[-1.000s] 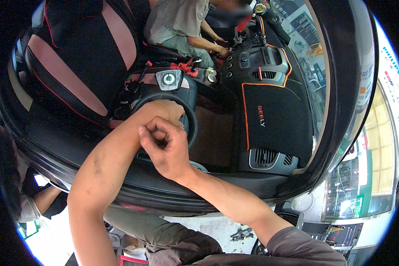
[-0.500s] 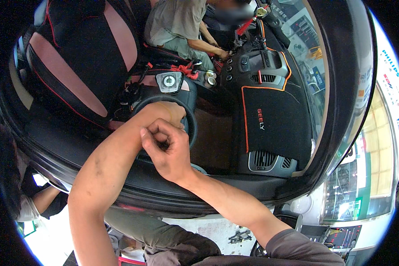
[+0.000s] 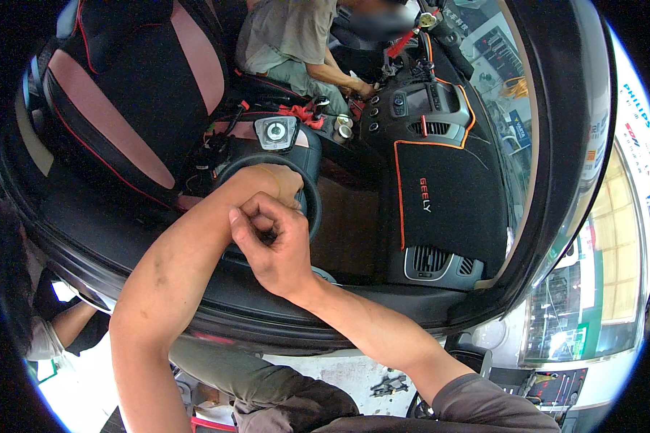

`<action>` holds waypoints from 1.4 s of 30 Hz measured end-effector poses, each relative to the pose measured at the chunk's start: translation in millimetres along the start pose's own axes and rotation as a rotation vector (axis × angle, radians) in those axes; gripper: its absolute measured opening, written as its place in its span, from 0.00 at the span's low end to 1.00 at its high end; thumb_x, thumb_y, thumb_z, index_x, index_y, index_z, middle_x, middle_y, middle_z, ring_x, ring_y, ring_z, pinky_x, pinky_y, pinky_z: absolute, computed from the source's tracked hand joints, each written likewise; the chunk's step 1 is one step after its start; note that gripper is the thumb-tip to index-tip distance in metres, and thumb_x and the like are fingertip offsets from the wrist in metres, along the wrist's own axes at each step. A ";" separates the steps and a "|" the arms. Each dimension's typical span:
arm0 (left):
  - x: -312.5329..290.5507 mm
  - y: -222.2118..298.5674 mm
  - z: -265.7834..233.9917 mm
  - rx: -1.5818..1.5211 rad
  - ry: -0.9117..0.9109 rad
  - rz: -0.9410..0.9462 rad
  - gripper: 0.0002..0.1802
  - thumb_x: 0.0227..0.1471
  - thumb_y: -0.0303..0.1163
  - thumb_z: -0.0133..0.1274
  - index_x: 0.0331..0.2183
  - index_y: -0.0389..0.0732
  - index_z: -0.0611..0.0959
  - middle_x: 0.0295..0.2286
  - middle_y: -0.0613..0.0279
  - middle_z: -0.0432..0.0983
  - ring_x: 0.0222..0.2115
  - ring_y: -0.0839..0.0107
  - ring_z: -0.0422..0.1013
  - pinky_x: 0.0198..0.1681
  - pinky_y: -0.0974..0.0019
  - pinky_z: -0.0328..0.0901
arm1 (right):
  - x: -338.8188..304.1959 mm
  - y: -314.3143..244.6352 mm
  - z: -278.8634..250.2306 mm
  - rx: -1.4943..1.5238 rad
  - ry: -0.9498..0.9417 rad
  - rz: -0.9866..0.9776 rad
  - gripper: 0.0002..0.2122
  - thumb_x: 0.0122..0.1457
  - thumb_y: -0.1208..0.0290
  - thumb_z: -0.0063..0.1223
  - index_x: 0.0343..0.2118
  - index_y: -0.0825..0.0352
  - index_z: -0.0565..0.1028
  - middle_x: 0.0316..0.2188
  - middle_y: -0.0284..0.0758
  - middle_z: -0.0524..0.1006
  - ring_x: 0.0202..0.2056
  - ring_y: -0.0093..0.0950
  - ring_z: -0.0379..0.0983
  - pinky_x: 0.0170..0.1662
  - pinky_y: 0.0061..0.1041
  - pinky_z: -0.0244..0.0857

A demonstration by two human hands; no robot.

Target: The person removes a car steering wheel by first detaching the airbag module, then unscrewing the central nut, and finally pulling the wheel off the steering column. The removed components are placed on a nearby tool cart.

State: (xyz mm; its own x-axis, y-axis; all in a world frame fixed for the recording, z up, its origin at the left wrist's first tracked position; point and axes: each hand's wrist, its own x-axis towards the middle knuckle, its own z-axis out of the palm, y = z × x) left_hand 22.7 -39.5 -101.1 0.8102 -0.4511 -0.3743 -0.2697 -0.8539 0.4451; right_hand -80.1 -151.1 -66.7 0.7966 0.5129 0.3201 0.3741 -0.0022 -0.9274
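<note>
A black ring-shaped part (image 3: 313, 211), like a steering wheel, rests at the edge of the front seat under my hands. My left hand (image 3: 287, 180) is bent over this ring, back of the hand up, with its fingers hidden. In front of my left wrist, my right hand (image 3: 278, 245) is closed, thumb and fingers curled toward each other. Whatever it pinches, if anything, is hidden in the dark gap. Just beyond the ring lies a squarish silver and dark part with a round centre (image 3: 275, 133).
A black and pink car seat (image 3: 123, 108) stands at left, the dashboard (image 3: 448, 187) with its black mat at right. On the far side a person (image 3: 289, 43) works near the console. The door sill (image 3: 354, 307) crosses below my arms. Tools hang on a panel (image 3: 556, 386).
My hands hold nearly the same pose. The other person's hands near the console have shifted slightly.
</note>
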 end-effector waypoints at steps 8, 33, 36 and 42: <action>4.1 -2.8 -1.0 -0.003 -0.029 0.024 0.30 0.54 0.47 0.59 0.53 0.39 0.80 0.47 0.43 0.79 0.48 0.45 0.75 0.53 0.50 0.69 | -0.3 -0.8 0.5 0.002 0.001 0.022 0.11 0.64 0.74 0.56 0.25 0.68 0.70 0.13 0.24 0.64 0.18 0.11 0.53 0.22 0.18 0.47; 17.1 -11.2 15.6 0.041 -0.025 -0.030 0.29 0.54 0.46 0.60 0.51 0.37 0.81 0.45 0.41 0.80 0.46 0.44 0.76 0.52 0.48 0.70 | -3.1 4.3 1.0 0.036 -0.001 0.007 0.10 0.65 0.74 0.55 0.26 0.68 0.71 0.13 0.22 0.64 0.18 0.10 0.54 0.23 0.17 0.47; 9.1 -5.6 6.6 0.024 0.011 0.052 0.28 0.54 0.46 0.60 0.50 0.36 0.82 0.43 0.40 0.80 0.44 0.43 0.77 0.50 0.48 0.70 | -3.7 6.0 0.0 0.030 -0.010 0.023 0.11 0.65 0.74 0.56 0.26 0.67 0.70 0.13 0.22 0.63 0.19 0.10 0.53 0.22 0.18 0.46; 7.3 -3.5 6.4 0.020 0.019 0.025 0.28 0.54 0.46 0.60 0.49 0.36 0.82 0.42 0.40 0.81 0.44 0.43 0.77 0.50 0.49 0.70 | -2.9 0.5 0.2 0.011 -0.002 0.013 0.11 0.65 0.73 0.56 0.26 0.67 0.70 0.13 0.22 0.62 0.19 0.11 0.52 0.23 0.18 0.46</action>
State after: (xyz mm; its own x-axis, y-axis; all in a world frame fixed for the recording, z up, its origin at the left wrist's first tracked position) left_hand 26.1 -41.5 -110.6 0.8128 -0.4673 -0.3478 -0.3003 -0.8477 0.4373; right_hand -82.3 -152.4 -68.2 0.8007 0.5142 0.3073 0.3581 0.0005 -0.9337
